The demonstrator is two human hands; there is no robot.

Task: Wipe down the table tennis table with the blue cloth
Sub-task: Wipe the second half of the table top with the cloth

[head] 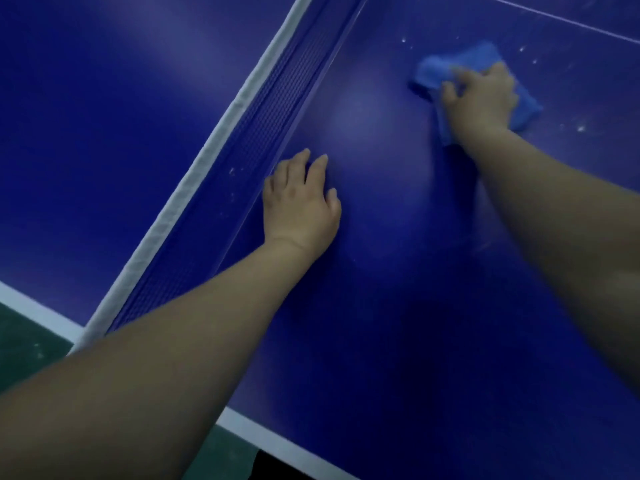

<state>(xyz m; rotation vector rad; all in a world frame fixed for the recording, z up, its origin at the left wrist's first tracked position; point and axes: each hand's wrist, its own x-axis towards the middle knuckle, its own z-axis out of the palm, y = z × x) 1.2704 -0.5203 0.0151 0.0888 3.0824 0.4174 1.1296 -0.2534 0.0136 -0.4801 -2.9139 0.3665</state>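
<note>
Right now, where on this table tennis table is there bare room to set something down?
Bare: the table between the left hand and the right hand, the near stretch between forearms, and the half beyond the net. Busy: around the blue cloth under the right hand, amid white specks.

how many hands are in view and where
2. The left hand lies flat on the table beside the net; the right hand presses on the blue cloth farther out. No others show.
</note>
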